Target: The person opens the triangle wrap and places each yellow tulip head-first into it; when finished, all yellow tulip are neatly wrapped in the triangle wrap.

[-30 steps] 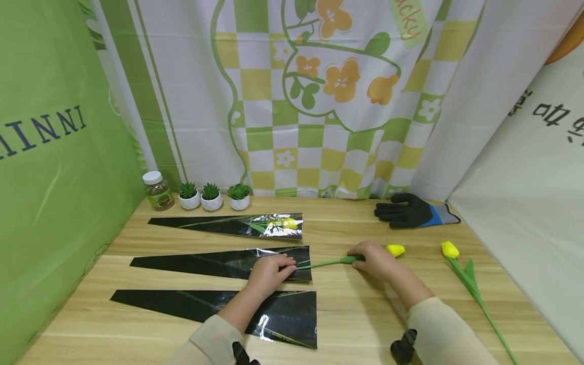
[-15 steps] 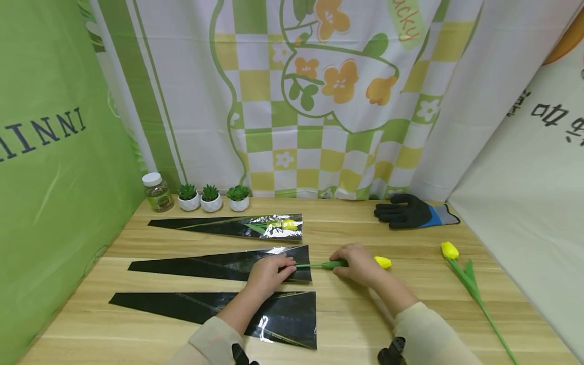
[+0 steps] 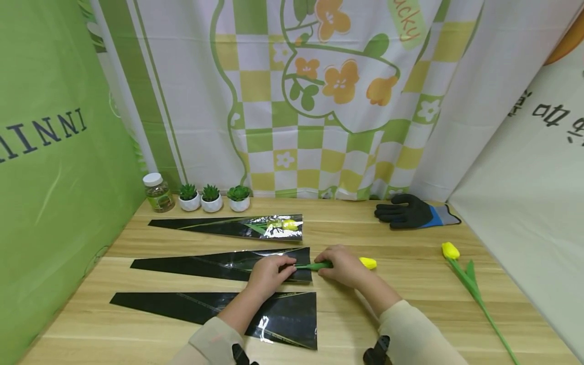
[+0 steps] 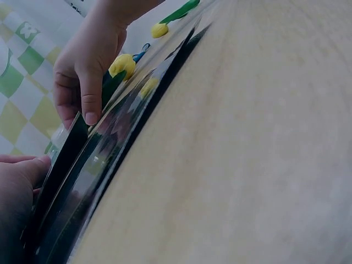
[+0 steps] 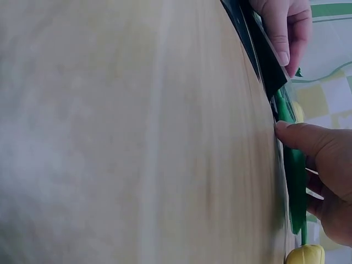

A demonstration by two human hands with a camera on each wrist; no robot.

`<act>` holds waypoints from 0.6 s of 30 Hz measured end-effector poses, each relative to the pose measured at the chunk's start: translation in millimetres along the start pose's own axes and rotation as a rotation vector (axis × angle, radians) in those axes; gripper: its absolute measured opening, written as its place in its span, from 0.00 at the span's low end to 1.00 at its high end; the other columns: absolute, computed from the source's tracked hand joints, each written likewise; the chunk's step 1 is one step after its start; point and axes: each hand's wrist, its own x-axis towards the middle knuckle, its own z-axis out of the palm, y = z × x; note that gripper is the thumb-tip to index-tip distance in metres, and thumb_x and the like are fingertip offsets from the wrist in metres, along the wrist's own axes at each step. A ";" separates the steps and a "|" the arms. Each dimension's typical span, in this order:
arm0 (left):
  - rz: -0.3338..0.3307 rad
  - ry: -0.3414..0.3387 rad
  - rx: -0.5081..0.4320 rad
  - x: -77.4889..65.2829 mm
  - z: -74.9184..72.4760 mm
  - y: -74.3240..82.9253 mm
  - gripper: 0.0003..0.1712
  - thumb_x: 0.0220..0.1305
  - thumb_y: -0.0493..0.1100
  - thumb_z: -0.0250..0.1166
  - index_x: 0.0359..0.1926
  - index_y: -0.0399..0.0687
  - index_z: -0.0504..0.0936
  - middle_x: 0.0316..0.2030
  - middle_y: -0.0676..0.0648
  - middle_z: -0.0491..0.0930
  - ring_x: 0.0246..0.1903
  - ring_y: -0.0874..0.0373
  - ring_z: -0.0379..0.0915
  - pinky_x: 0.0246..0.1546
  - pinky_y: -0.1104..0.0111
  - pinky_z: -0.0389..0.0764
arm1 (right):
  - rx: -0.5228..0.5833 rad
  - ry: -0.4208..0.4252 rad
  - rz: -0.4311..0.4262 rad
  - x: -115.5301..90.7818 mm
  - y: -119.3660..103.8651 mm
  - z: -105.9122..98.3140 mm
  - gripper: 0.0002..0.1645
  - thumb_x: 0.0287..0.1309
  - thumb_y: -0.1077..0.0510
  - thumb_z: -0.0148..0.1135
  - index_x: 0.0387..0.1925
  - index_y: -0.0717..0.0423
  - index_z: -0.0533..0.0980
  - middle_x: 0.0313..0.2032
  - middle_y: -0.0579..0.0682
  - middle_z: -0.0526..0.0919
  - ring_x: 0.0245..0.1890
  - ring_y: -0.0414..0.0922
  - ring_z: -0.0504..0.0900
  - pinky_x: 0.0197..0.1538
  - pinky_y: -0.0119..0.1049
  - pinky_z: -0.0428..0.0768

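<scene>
L hand pinches mouth edge of the middle glossy black-and-clear tapered plastic sleeve; R hand grips the yellow-headed, green-stemmed artificial tulip by its leaf, stem in the mouth. Narrow pale-wood tabletop strips btwn it & like far sleeve, near sleeve; wider stretch btwn R hand & 2nd yellow tulip. Held tulip's long axis approx. L–R, bloom pointing R.
</scene>
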 end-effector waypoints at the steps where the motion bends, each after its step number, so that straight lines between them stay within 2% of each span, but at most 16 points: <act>1: -0.001 0.003 0.000 0.0 0.2 -0.3 0.11 0.64 0.47 0.67 0.46 0.53 0.88 0.44 0.50 0.87 0.48 0.54 0.83 0.50 0.58 0.83 | 0.004 -0.002 0.010 -0.1 -0.2 0.1 0.15 0.55 0.55 0.72 0.45 0.51 0.84 0.45 0.48 0.84 0.50 0.49 0.79 0.56 0.49 0.78; 8: 0.005 0.022 -0.012 -0.3 0.6 -1.0 0.10 0.64 0.46 0.67 0.45 0.53 0.89 0.43 0.51 0.87 0.47 0.54 0.83 0.51 0.58 0.82 | 0.088 0.008 0.074 -11.4 11.2 -10.8 0.23 0.56 0.52 0.71 0.53 0.53 0.81 0.56 0.55 0.80 0.58 0.56 0.77 0.60 0.54 0.77; 15: 0.014 0.043 -0.031 -1.2 -0.6 0.4 0.10 0.63 0.46 0.68 0.44 0.51 0.89 0.42 0.50 0.88 0.47 0.53 0.83 0.51 0.57 0.82 | 0.170 0.077 0.046 -34.4 41.2 -29.4 0.25 0.58 0.53 0.69 0.55 0.61 0.78 0.54 0.58 0.81 0.57 0.62 0.77 0.59 0.60 0.76; 18: 0.016 0.046 -0.030 -1.4 -0.2 0.2 0.10 0.63 0.46 0.68 0.44 0.51 0.89 0.42 0.50 0.88 0.46 0.53 0.83 0.51 0.58 0.82 | 0.217 0.098 0.078 -44.9 54.2 -35.9 0.27 0.59 0.53 0.69 0.56 0.63 0.77 0.56 0.61 0.79 0.59 0.65 0.74 0.60 0.62 0.74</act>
